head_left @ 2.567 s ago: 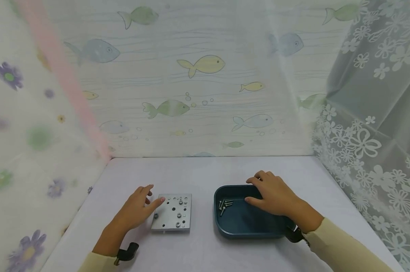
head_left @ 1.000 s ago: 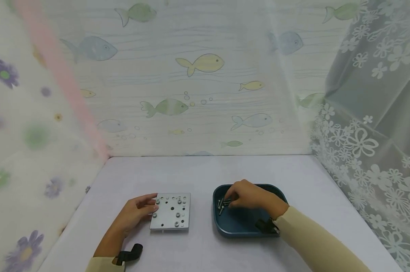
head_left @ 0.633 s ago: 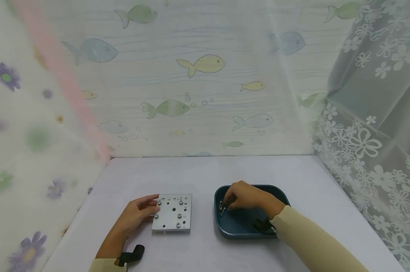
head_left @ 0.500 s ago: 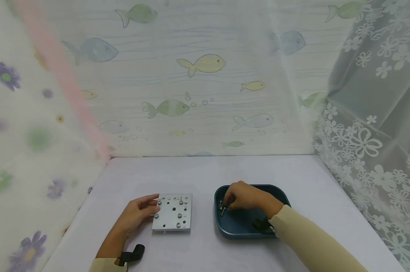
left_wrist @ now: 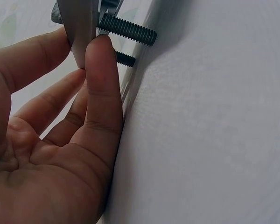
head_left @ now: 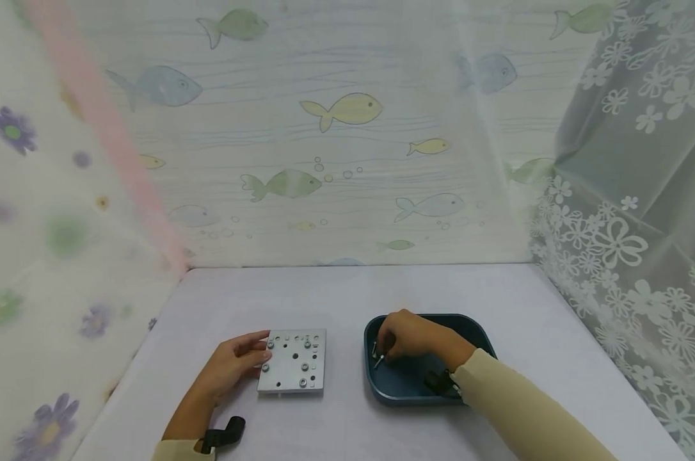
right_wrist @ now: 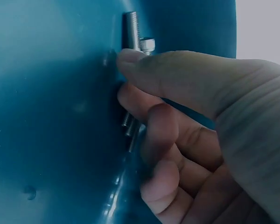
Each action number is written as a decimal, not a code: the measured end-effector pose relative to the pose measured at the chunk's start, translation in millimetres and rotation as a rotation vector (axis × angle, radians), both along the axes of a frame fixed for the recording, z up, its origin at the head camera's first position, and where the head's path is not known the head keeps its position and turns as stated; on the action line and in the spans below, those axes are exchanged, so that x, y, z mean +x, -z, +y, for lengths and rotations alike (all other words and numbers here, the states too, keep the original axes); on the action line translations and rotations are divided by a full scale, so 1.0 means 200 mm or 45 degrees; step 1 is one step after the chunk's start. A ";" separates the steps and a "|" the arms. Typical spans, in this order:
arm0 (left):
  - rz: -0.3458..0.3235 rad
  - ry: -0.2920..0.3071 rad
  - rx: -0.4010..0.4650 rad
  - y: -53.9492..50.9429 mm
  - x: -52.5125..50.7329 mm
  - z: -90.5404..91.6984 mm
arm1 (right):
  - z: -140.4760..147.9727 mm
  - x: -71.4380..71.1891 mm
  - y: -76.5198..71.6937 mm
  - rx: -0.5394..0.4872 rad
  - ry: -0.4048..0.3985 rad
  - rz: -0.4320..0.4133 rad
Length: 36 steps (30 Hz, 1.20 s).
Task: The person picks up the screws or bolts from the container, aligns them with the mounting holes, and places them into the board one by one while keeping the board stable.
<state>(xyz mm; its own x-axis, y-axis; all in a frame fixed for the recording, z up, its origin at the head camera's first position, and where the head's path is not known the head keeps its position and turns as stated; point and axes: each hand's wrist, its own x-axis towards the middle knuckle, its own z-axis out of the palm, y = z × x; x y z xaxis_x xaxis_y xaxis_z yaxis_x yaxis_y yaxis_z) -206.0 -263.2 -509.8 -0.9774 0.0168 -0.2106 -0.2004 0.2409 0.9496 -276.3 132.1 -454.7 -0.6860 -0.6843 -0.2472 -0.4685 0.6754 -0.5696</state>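
My left hand [head_left: 225, 366] grips the left edge of a square metal plate [head_left: 284, 374]. In the left wrist view, thumb and fingers lie on opposite faces of this plate [left_wrist: 81, 35]. Several socket head screws sit in its holes, and a threaded shank [left_wrist: 130, 31] sticks out beneath. My right hand [head_left: 413, 334] reaches into a dark blue tray [head_left: 402, 402], its fingers curled among several loose screws [head_left: 379, 362]. In the right wrist view, the thumb overlaps one screw [right_wrist: 132, 28], and others lie behind the index finger. Whether the fingertips pinch a screw cannot be made out.
A white-covered table [head_left: 342, 288] carries the plate on the left and the tray on the right, with a gap between them. Fish-patterned cloth [head_left: 347, 160] hangs behind. A flowered sheet [head_left: 65, 275] and lace curtain [head_left: 630, 256] flank the table.
My left hand has come down onto the plate's edge and holds it. From above the tray's right part, my right hand has moved left and down to the screws, its fingers curling among them.
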 end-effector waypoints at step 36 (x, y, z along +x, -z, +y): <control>0.001 -0.001 -0.029 0.00 -0.01 0.00 | 0.15 0.04 -0.10 -0.328 0.122 0.118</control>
